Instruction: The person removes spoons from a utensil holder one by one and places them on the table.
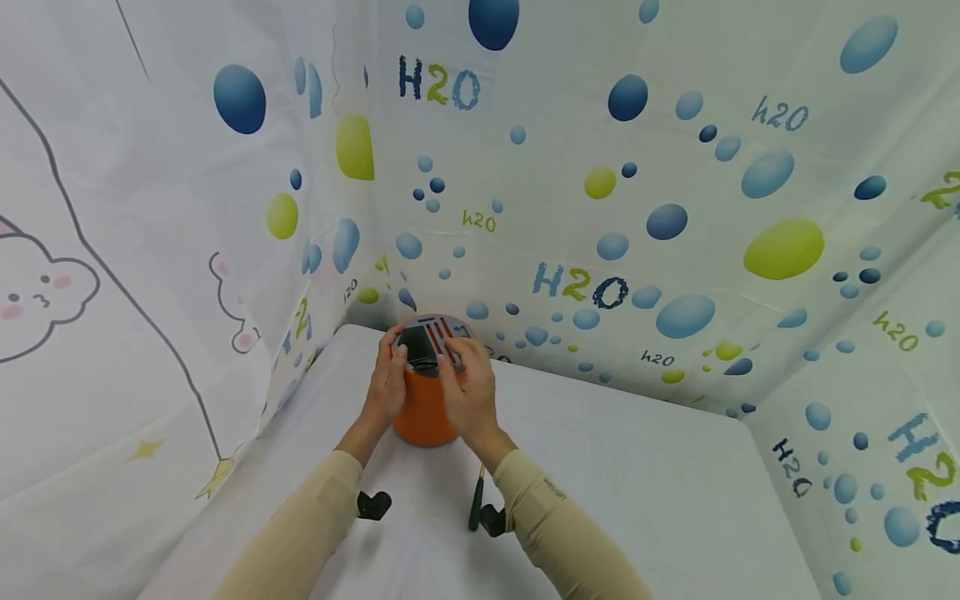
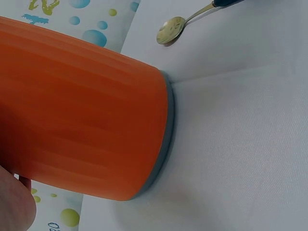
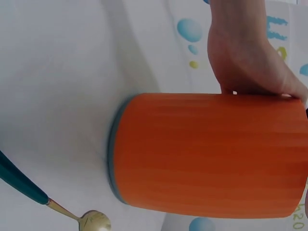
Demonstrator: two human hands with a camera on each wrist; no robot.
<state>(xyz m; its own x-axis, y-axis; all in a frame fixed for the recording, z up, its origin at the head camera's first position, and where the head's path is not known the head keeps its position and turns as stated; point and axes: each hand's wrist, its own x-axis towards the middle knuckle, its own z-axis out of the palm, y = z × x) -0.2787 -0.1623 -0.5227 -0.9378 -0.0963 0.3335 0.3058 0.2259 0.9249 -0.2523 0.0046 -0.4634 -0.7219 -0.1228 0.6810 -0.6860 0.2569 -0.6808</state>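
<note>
**Both your hands on the orange slotted-top utensil holder [image 1: 426, 412]**

Nearest you, smooth beige sleeves [image 1: 303, 529] cover your forearms, which reach forward and converge, with black lobed pieces [image 1: 373, 505] by the cuffs. Beneath your right wrist lies a spoon [image 1: 476, 504]: slim dark-green handle, thin neck and shiny gold-toned oval bowl, flat on the smooth, faintly creased white cloth [image 1: 637, 483].

Farther out, your left hand [image 1: 386, 379] wraps the holder's left side near the rim, its fingers bent round it. Your right hand [image 1: 474, 387] grips the top from the right, thumb at the near edge, fingers bent over the slots.

The holder stands upright near the table's far left corner, a rounded cylinder with softly ribbed, matte orange walls and a gray base band [image 2: 171, 110]. Its gray top [image 1: 452, 327] has narrow parallel slots beside a dark square patch [image 1: 416, 343]; you can't tell whether that is an opening.

Behind hangs wrinkled white sheeting [image 1: 555, 183], printed with blue and lime bubbles and "H2O" lettering.
</note>
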